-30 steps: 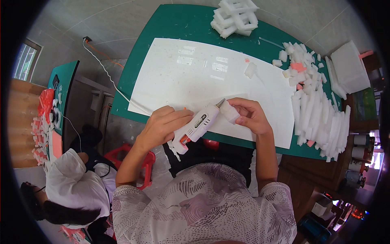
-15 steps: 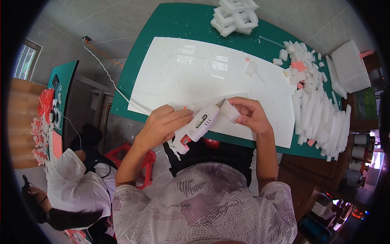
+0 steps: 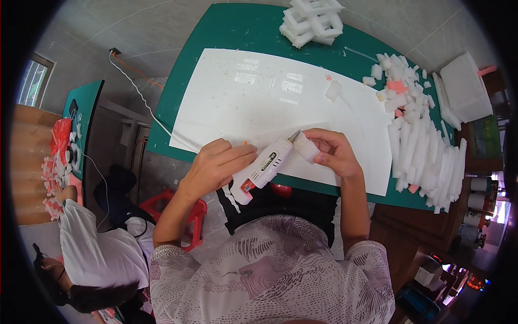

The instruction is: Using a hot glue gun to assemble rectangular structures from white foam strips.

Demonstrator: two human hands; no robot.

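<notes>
My left hand (image 3: 220,166) is closed around the back part of a white hot glue gun (image 3: 267,163), whose red trigger faces my body. The gun's metal nozzle points up and to the right, and its tip meets a small white foam block (image 3: 306,149). Thumb and fingers of my right hand (image 3: 335,154) pinch that block from the right. Both hands are above the near edge of a white board (image 3: 237,102). Glue at the nozzle tip is too small to make out.
Under the board lies a green tabletop (image 3: 186,51). A white foam lattice (image 3: 313,22) stands at its far edge. Foam strips (image 3: 426,162) and foam pieces (image 3: 396,81) are heaped on the right. A white cord (image 3: 141,97) runs to a wall socket. Another person (image 3: 105,243) sits at the left.
My hands, the glue gun and the foam block stay in place. At the left, the other person's arm has reached out toward the pink and white pieces on the other table.
</notes>
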